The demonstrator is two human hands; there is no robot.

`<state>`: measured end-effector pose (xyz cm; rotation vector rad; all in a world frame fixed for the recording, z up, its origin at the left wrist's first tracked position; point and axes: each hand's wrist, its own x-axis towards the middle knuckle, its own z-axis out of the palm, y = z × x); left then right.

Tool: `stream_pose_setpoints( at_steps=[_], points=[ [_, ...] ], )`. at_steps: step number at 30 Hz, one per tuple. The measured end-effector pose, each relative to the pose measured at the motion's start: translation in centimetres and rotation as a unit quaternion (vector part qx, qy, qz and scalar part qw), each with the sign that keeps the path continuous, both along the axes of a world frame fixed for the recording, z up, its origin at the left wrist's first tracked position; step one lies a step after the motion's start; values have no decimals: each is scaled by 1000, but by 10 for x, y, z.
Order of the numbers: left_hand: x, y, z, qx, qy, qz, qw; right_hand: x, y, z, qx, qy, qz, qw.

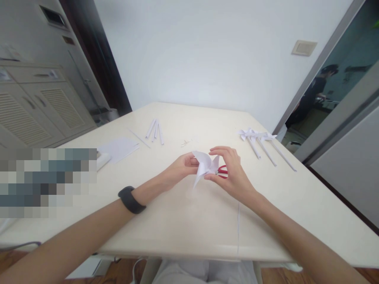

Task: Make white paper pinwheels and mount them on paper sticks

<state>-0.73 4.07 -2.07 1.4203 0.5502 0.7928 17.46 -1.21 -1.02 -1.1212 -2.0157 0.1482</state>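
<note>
Our left hand (185,167) holding a white paper pinwheel (203,165) over the surface (177,225), our right hand (233,173) curved at its right side, grip unclear, paper tubes (156,128) far left, stick pinwheels (264,146) far right

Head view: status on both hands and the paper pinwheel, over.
Left hand holding paper pinwheel. Right hand open around its right side, contact unclear. Red-handled scissors close by, partly hidden by right hand.

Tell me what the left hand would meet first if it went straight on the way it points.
The left hand would likely first meet the white paper pinwheel at its fingertips; exact depth is unclear.
</note>
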Motion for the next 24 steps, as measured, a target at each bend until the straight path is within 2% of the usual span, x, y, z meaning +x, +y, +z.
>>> stream_pose_setpoints(
  at_steps=[4,11,24],
  points=[
    [-1,1,0,-35,-13,9,999,1,-2,3,14,5,19,1000],
    [-4,4,-1,-47,-27,16,998,7,0,6,40,13,42,998],
    [-1,3,-2,-31,-46,17,998,-4,-7,-1,29,-15,21,999]
  ],
)
